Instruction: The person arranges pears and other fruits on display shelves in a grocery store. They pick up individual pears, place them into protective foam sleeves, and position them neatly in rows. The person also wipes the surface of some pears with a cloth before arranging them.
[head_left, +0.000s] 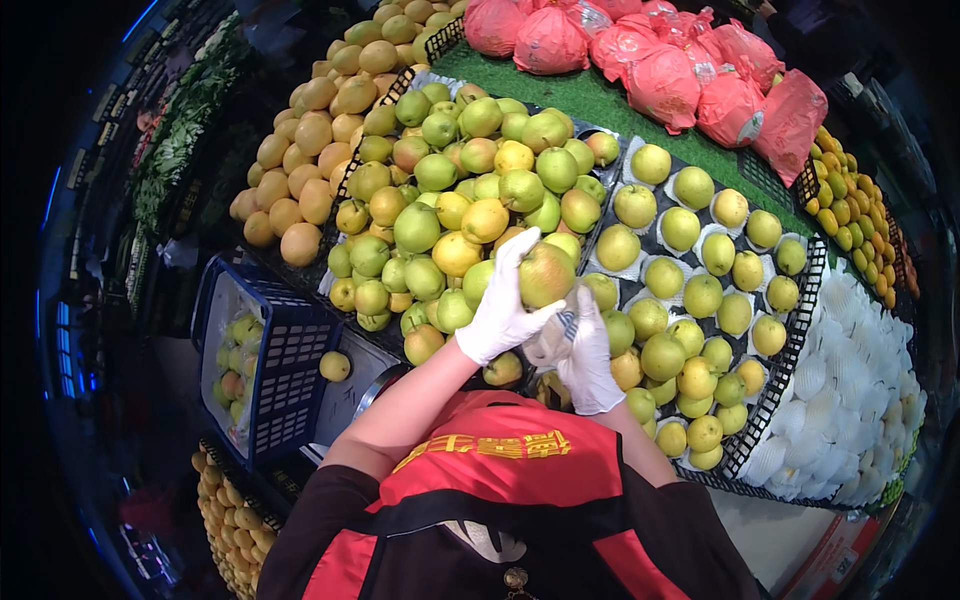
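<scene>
My left hand (501, 309), in a white glove, grips a large yellow-green pear (546, 275) with a reddish blush, thumb below it and fingers along its side. Just beneath the pear, my right hand (590, 362), gloved too, holds a crumpled translucent plastic piece (553, 337) with blue print. The plastic is close to the pear; whether they touch is unclear. Both hands are above the front of a heap of green and blushed pears (436, 172). To their right is a tray of yellow pears (703, 295), several seated in white wrappers.
A blue plastic basket (286, 352) with bagged fruit stands at left, beside a loose pear (335, 366) on a metal surface (349, 401). White foam-netted fruit (832, 390) is piled right. Pink bags (667, 75) line the back on green matting (517, 79). Round orange-yellow fruit (315, 135) rises at left.
</scene>
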